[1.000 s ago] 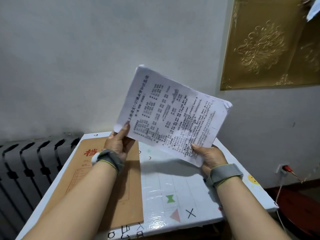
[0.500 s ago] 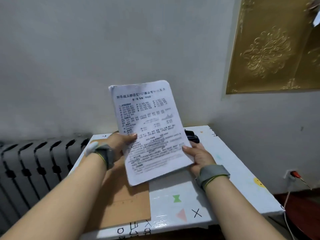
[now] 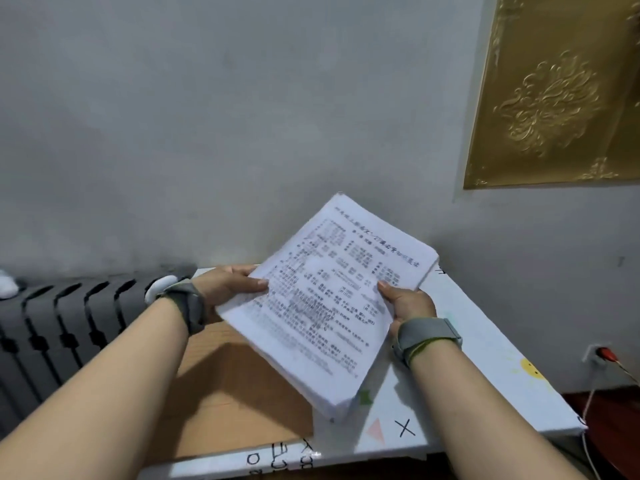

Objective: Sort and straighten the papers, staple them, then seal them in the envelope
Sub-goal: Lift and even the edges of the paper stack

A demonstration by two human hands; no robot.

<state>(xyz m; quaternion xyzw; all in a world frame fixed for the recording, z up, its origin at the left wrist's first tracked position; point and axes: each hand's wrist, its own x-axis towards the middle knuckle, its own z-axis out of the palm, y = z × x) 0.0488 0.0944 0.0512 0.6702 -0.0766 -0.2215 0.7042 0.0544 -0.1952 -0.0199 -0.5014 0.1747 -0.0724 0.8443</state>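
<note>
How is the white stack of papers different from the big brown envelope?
The papers are white with printed text; the envelope is plain brown. The papers are held up and tilted between the left hand and right hand; the envelope lies flat on the table. Both are flat, rectangular paper things.

Papers (image 3: 329, 306): white, dense black printed text. Envelope (image 3: 235, 386) at table's left side: plain kraft brown. Table (image 3: 485, 341): white top with a green shape, pink triangle and black X near the front edge, yellow sun face at the right edge. Wristbands (image 3: 427, 336): grey, green trim. Radiator (image 3: 69, 323): dark grey. Wall panel (image 3: 554, 91): gold, embossed floral pattern.
</note>
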